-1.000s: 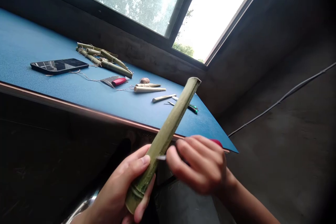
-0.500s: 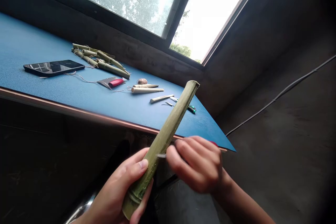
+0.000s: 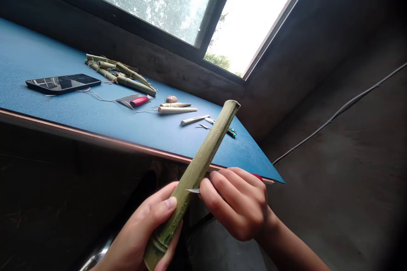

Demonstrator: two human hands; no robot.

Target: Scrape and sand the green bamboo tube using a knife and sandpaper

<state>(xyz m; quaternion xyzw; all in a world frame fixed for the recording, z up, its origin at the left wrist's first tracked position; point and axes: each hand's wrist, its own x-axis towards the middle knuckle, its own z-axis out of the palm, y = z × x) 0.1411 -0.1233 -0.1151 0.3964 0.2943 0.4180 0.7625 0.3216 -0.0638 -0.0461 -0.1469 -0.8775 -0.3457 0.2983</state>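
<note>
My left hand (image 3: 152,224) is wrapped round the lower part of a green bamboo piece (image 3: 203,156), its thumb lying along the near side. The bamboo is tilted, with its cut upper end towards the window and a node near its lower end. In my closed right hand (image 3: 237,203) is a knife (image 3: 193,191) whose short pointed blade juts out to the left, over the bamboo's surface just above my left thumb. A bit of red, apparently the handle, shows behind my right fist. The rest of the knife is hidden by my fingers.
On the blue table (image 3: 121,123) lie a phone (image 3: 63,83), tied bamboo pieces (image 3: 121,72), a red-handled tool (image 3: 139,101), a twine ball (image 3: 171,99), whittled sticks (image 3: 177,110) and a green cutter (image 3: 231,132). A cable (image 3: 330,120) crosses the wall at right.
My right hand and the knife have shifted slightly downward, the blade tip a little further left over the bamboo. The bamboo and my left hand have moved slightly down and left in view.
</note>
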